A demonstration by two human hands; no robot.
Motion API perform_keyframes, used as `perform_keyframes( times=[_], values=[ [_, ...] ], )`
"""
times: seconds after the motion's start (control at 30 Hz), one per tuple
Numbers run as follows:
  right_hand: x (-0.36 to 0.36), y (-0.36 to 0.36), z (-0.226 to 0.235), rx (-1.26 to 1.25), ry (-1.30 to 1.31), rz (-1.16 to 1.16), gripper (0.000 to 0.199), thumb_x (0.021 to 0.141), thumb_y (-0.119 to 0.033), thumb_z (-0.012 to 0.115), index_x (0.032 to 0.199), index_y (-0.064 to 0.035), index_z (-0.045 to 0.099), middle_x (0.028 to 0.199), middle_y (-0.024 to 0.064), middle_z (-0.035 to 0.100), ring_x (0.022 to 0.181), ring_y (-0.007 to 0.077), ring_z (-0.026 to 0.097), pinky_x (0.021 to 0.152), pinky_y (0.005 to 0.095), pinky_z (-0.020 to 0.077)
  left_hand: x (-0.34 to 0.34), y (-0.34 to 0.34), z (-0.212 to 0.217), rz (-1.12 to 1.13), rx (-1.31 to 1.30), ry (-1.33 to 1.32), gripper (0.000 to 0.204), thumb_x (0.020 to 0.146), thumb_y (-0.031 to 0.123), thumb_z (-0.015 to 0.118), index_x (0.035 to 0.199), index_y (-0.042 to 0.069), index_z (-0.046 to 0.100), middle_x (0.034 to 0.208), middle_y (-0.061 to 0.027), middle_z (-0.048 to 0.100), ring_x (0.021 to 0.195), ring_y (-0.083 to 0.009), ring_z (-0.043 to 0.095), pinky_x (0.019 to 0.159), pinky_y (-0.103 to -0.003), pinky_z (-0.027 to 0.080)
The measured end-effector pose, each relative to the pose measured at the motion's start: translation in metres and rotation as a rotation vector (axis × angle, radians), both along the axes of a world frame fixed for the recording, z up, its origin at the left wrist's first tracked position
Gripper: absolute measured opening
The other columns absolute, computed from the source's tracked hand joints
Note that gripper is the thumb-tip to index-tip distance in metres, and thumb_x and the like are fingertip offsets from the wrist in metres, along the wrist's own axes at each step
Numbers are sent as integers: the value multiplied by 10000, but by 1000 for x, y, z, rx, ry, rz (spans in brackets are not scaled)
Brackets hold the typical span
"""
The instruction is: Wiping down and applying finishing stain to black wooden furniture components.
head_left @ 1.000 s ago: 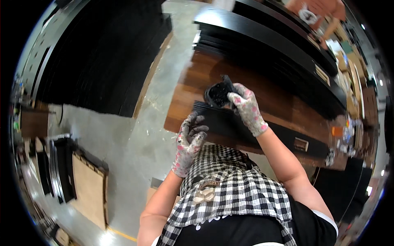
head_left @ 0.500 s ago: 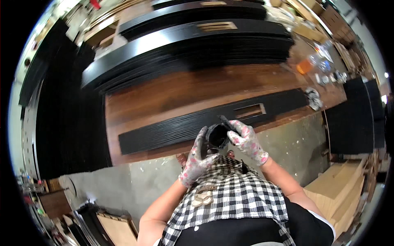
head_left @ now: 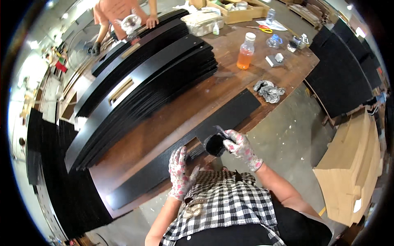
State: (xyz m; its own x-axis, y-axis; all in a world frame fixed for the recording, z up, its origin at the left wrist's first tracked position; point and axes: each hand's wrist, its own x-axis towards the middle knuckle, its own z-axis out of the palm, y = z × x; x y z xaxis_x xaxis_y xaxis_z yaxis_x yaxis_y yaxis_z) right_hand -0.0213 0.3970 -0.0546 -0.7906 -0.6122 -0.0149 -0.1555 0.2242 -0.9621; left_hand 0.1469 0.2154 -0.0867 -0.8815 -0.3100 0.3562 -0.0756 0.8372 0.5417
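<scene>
Both my hands wear white gloves with a pink floral print. My right hand [head_left: 240, 146] grips a round black piece [head_left: 214, 144] with a thin black strip sticking up from it, held just off the table's near edge. My left hand [head_left: 179, 171] rests flat, fingers spread, on the end of a long black panel [head_left: 230, 113] that lies along the front of the brown wooden table [head_left: 172, 123]. The two hands are apart, the black piece between them.
A tall stack of long black panels [head_left: 156, 78] fills the table's far side. A bottle of orange liquid [head_left: 245, 52], a crumpled grey rag [head_left: 269, 91] and scissors [head_left: 264, 29] lie to the right. Another person [head_left: 119, 16] leans on the stack. Cardboard [head_left: 353, 164] stands at right.
The view has swung, showing the table farther and more to the right. My left hand let go of the black piece and dropped onto the panel; my right hand still holds it.
</scene>
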Motion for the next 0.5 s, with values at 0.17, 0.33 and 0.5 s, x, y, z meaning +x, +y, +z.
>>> perform_keyframes(
  times=[0.17,0.33,0.5],
  values=[
    [-36,18,18,-49,-71,-213,159,857,-92,587,999,-25,609,706,-20,544,601,68,507,554,249,437,-30,-22,7,-19,-109,-396,1027,618,429,799,1425,30,305,1456,-223,309,1360,-424,253,1095,-555,208],
    [-106,60,48,-28,-108,-426,212,853,-87,606,1058,-34,623,722,-16,577,584,74,515,520,239,428,-45,-14,37,-97,-98,-474,1014,614,428,796,1424,52,317,1458,-202,313,1356,-412,264,1086,-567,217],
    [-237,93,42,-96,176,-629,197,839,-92,546,1009,-47,636,622,-48,516,492,48,438,435,216,354,-47,-10,53,-51,-71,-501,992,568,411,801,1398,82,369,1412,-174,380,1316,-394,326,1081,-569,231]
  ],
)
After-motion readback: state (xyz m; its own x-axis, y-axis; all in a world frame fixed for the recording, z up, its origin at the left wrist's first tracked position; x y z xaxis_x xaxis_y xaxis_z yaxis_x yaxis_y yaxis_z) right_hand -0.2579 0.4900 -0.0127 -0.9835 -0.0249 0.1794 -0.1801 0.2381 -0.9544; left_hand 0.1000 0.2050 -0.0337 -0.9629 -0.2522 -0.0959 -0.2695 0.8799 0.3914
